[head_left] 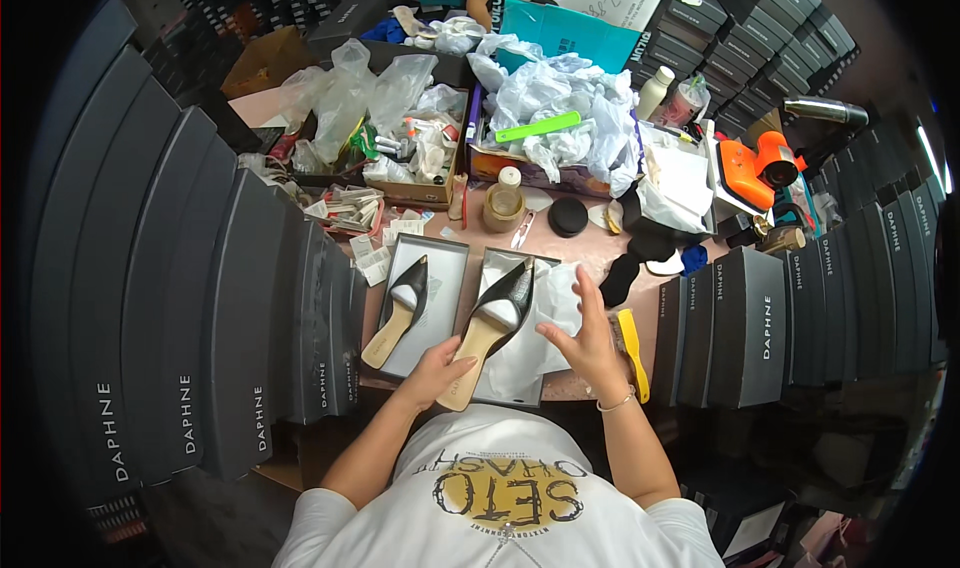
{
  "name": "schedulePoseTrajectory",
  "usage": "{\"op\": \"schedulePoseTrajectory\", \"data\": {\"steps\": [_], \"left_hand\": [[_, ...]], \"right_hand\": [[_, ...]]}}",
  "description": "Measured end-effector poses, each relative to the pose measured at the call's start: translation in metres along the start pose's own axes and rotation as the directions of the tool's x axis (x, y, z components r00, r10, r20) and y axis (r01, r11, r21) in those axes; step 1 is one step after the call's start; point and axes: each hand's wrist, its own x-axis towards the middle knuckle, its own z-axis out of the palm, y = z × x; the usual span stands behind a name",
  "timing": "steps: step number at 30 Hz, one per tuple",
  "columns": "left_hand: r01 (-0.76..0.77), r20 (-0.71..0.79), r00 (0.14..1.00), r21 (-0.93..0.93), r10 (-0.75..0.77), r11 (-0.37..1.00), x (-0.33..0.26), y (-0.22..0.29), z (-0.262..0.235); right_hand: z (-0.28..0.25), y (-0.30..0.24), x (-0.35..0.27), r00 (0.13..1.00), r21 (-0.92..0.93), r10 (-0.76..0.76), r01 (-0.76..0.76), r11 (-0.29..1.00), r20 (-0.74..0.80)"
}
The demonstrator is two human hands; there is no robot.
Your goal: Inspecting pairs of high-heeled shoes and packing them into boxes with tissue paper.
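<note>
My left hand [437, 373] is closed round the heel end of a black pointed mule [492, 325] with a beige insole and white stuffing inside its toe. The mule is tilted, toe pointing away from me, above an open shoebox [533, 380] lined with white tissue paper [550, 343]. To the right of the shoe my right hand [590, 340] is raised with fingers spread, holding nothing. A matching mule [402, 313] lies across a grey box lid or tray [450, 268] at the left. A yellow-handled brush [632, 356] rests beside my right wrist.
Stacked dark shoeboxes [160, 298] wall the left side, and more shoeboxes [735, 328] stand right. Behind the shoes are a jar [504, 206], a round black tin [568, 217], a box of crumpled plastic [590, 108] and an orange tool [758, 168]. Someone's arm [480, 6] shows beyond.
</note>
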Motion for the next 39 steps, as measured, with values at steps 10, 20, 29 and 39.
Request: {"op": "schedulePoseTrajectory", "data": {"steps": [10, 20, 29, 39], "left_hand": [[-0.177, -0.389, 0.909, -0.03, 0.151, 0.984, -0.051, -0.029, 0.021], [-0.425, -0.649, 0.726, -0.163, 0.227, 0.891, -0.119, -0.01, -0.028], [-0.183, -0.386, 0.922, -0.349, 0.037, 0.919, -0.07, 0.002, -0.045], [0.563, 0.747, 0.662, -0.551, 0.063, 0.615, 0.025, -0.02, 0.052]], "right_hand": [[0.117, 0.016, 0.007, 0.805, 0.199, 0.22, -0.383, 0.902, 0.551], [0.319, 0.043, -0.03, 0.317, 0.381, 0.574, -0.925, 0.011, 0.754], [0.13, 0.018, -0.017, 0.415, 0.411, 0.021, -0.893, -0.183, 0.91], [0.034, 0.053, -0.074, 0.519, 0.323, -0.351, -0.813, -0.484, 0.78]]}}
